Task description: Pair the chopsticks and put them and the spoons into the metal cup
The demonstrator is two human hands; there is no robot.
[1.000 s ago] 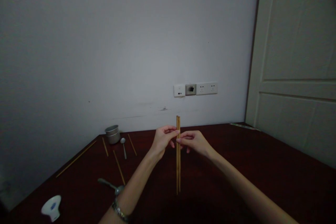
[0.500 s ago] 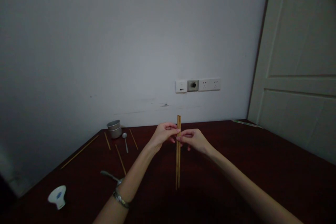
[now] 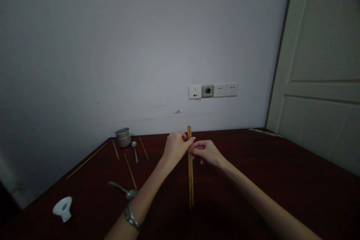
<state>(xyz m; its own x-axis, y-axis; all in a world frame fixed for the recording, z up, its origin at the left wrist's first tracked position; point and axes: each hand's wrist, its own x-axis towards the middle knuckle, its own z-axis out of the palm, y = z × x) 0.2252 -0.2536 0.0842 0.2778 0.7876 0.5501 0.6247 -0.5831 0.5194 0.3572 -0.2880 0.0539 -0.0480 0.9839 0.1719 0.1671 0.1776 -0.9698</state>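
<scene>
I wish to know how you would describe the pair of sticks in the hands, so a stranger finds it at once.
Start with the dark red table below the pale wall. Near the picture's middle, the left hand and right hand hold a pair of slim wooden sticks. These are nearly upright, side by side; the other sticks lie flat on the table, farther left.

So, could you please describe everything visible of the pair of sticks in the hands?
The pair of sticks is thin, straight, yellowish-brown, wood or bamboo by its look. The two stand nearly upright, side by side. The left hand and right hand hold their upper part, the tops showing above. Whether the lower ends touch the table is unclear.
</scene>
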